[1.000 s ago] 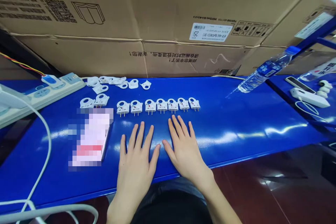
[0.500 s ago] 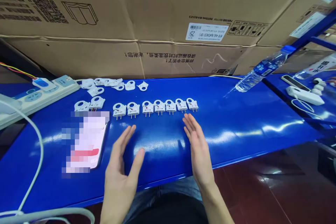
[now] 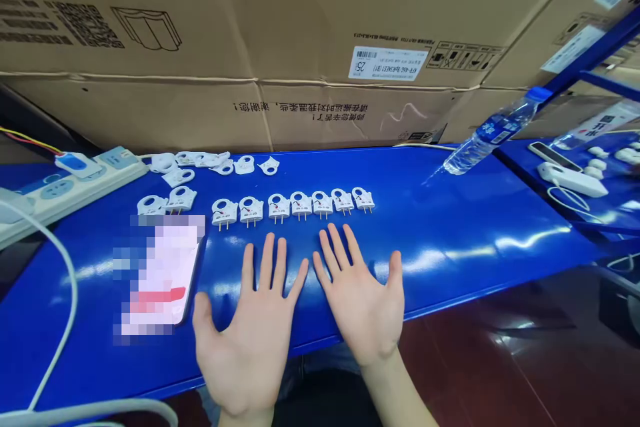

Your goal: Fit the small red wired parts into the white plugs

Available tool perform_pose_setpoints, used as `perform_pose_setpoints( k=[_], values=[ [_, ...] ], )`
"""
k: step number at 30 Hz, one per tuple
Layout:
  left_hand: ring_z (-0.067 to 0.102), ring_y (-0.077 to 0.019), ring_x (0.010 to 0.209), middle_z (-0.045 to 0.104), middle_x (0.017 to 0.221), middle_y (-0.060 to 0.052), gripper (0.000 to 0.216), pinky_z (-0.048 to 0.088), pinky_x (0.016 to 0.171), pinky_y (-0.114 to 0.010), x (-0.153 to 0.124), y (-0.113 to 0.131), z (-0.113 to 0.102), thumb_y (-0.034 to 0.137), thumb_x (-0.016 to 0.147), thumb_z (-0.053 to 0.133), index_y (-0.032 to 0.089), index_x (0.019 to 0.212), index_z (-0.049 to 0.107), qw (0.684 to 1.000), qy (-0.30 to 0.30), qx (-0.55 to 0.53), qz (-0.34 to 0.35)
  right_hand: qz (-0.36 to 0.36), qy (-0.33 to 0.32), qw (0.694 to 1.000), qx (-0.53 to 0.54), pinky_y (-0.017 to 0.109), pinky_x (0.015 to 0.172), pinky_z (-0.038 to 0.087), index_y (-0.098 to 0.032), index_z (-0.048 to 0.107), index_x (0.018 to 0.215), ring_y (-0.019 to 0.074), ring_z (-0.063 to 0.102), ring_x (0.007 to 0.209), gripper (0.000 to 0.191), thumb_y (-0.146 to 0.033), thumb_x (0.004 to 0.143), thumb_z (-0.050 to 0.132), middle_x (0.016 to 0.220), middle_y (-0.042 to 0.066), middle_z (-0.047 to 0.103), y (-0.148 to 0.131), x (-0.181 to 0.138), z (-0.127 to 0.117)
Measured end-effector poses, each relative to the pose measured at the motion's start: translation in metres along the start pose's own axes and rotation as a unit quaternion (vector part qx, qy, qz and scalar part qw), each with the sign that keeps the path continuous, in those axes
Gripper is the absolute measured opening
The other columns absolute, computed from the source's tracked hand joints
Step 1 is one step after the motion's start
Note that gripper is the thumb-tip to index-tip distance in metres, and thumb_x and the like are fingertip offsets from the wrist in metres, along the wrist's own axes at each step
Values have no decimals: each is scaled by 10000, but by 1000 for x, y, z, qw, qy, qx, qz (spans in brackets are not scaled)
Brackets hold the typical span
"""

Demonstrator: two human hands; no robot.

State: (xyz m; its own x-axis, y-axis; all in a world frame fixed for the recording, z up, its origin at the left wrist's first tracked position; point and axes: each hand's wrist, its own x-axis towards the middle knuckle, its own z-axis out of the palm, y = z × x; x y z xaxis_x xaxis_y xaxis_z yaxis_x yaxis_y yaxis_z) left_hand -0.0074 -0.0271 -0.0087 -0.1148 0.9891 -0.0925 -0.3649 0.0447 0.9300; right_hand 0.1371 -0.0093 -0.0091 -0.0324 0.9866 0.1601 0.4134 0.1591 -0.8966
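Note:
Palm up with fingers spread, my left hand (image 3: 250,340) is over the front of the blue table (image 3: 450,233) and holds nothing. My right hand (image 3: 363,300) is beside it, also palm up, fingers apart and empty. Just beyond my fingertips stands a row of several white two-pin plugs (image 3: 301,205), each with a ring-shaped top and its pins toward me. Two similar white plugs (image 3: 181,199) sit farther left, behind a phone (image 3: 170,267) whose screen is partly pixelated. Loose white ring-shaped covers (image 3: 244,164) lie scattered along the back.
A large cardboard box (image 3: 200,107) walls off the back. At left are a power strip (image 3: 95,177) and a white cable (image 3: 70,280). A water bottle (image 3: 493,133) leans at the right; beyond it lie a white adapter (image 3: 573,180) and a dark slim device (image 3: 555,155).
Both hands have turned from edge-on to palm up and spread their fingers, coming closer together. The view has shifted slightly; the plugs stay where they were.

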Motion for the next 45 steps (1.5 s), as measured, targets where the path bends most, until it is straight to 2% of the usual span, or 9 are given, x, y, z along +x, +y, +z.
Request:
perform_pose_setpoints(
  k=[5, 11, 14, 17, 22, 30, 35, 39, 45],
  values=[
    [396, -332, 1544, 352, 1708, -31, 732, 544, 1088, -627, -2, 6, 0, 619, 1007, -6, 372, 1681, 137, 1000, 13, 26, -8, 33, 24, 999, 18, 429, 1057, 568, -247, -97, 1683, 160, 539, 1443, 643, -162, 1047, -134, 1660, 101, 410, -12, -5, -5],
    [476, -312, 1500, 439, 1665, -77, 635, 516, 1132, -582, -4, 21, -11, 525, 1054, 153, 372, 1671, 131, 979, 29, 188, 68, 10, 30, 997, -69, 453, 1241, 417, -283, 422, 1610, 223, 375, 1560, 522, -399, 1101, 414, 1674, 40, 415, -10, -12, -13],
    [427, -312, 1531, 429, 1671, -65, 718, 409, 1225, -571, -2, 18, -24, 453, 1007, 551, 390, 1648, 235, 870, -10, 460, 177, -39, -8, 977, -208, 534, 1291, 318, -229, 378, 1636, 249, 268, 1606, 558, -367, 1097, 417, 1697, 65, 365, -1, -8, -12],
    [304, -323, 1592, 351, 1714, -53, 622, 235, 1280, -646, 2, 8, -35, 389, 1036, 510, 363, 1629, 323, 722, -75, 644, 243, -58, -63, 943, -321, 582, 1288, 304, -183, 364, 1642, 279, 206, 1622, 573, -376, 1103, 389, 1712, 85, 317, 4, -5, -7],
    [315, -326, 1584, 394, 1686, -111, 589, 201, 1282, -626, 8, -4, -38, 384, 1053, 441, 214, 1614, 385, 628, -81, 729, 262, -64, -94, 909, -401, 599, 1273, 319, -139, 358, 1643, 317, 221, 1613, 580, -335, 1098, 346, 1719, 121, 262, 4, -4, -1],
    [335, -327, 1575, 399, 1684, -94, 594, 182, 1286, -601, 8, -2, -38, 391, 1047, 447, 219, 1614, 395, 609, -93, 742, 267, -68, -97, 909, -399, 601, 1279, 294, -133, 366, 1640, 324, 213, 1617, 579, -343, 1100, 354, 1720, 132, 277, 4, -4, -3],
    [334, -316, 1575, 415, 1677, -94, 593, 173, 1290, -584, 9, -4, -39, 402, 1051, 442, 220, 1613, 392, 621, -88, 729, 273, -94, -102, 934, -328, 487, 1197, 445, -204, 582, 1490, 289, 485, 1476, 451, -357, 1080, 477, 1544, 97, 580, -2, 9, -31],
    [319, -307, 1583, 398, 1687, -87, 599, 181, 1291, -581, 9, -3, -39, 390, 1056, 440, 227, 1627, 358, 618, -86, 730, 278, -89, -63, 951, -289, 333, 932, 561, -233, 707, 1266, 206, 721, 1068, 285, -310, 1059, 527, 1202, 54, 759, -7, 51, -73],
    [339, -307, 1574, 407, 1682, -86, 588, 229, 1276, -594, 7, -2, -40, 376, 1061, 425, 218, 1623, 356, 605, -79, 737, 290, -64, -107, 888, -443, 286, 714, 444, -256, 778, 1084, 203, 696, 889, 203, -299, 1011, 594, 1032, 35, 769, -1, 136, -118]
  ],
)
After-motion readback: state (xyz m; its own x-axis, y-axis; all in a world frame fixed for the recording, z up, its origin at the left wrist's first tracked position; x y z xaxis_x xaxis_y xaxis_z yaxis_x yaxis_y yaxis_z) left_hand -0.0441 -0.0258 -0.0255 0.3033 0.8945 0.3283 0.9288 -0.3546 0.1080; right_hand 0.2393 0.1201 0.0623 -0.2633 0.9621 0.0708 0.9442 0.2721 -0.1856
